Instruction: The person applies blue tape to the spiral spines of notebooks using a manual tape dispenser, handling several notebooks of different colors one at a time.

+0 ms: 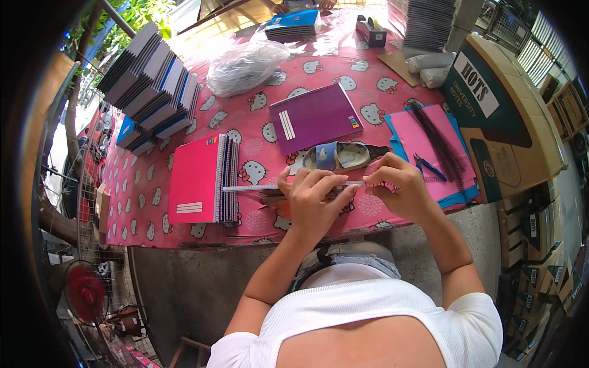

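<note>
Standing on edge in front of me is a notebook [248,188], seen as a narrow white strip with a row of small marks along it. My left hand [311,197] is closed around its middle, thumb on the near side. At the strip's right end, the thumb and fingers of my right hand [400,185] pinch together; whether they grip the binding or the pages is hidden. Left of the hands lies a stack of pink spiral notebooks [195,178]. A purple notebook [318,118] lies flat beyond, with a blue and cream rounded object [343,156] just past my fingers.
Pink and blue sheets [410,130] at right carry black binding coils [443,144] and blue-handled pliers [431,167]. A large carton [512,116] borders them. Tall notebook stacks [150,86] stand far left. Clear plastic [245,67] and blue notebooks [292,23] lie farther back, near another person's hands [281,8].
</note>
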Demonstrator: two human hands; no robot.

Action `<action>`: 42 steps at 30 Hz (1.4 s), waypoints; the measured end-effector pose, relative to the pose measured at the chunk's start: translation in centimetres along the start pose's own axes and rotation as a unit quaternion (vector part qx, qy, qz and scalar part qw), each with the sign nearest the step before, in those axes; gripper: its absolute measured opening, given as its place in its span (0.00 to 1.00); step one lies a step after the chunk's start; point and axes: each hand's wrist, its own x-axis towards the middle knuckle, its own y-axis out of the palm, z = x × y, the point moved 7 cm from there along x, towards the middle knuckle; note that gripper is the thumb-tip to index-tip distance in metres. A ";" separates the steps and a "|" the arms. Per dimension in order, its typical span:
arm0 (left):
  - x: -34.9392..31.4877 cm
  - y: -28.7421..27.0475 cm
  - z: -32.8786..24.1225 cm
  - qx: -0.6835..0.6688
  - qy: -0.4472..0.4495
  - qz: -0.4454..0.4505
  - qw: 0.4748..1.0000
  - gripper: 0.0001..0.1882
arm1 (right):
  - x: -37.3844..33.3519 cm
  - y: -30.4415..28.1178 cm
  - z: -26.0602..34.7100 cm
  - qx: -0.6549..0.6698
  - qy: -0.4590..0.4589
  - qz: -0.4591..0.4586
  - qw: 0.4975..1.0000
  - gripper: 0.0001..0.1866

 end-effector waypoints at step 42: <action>-1.0 -1.5 1.2 0.045 0.010 -0.017 0.999 0.17 | 4.6 11.1 -15.4 -0.323 -0.007 0.217 0.921 0.20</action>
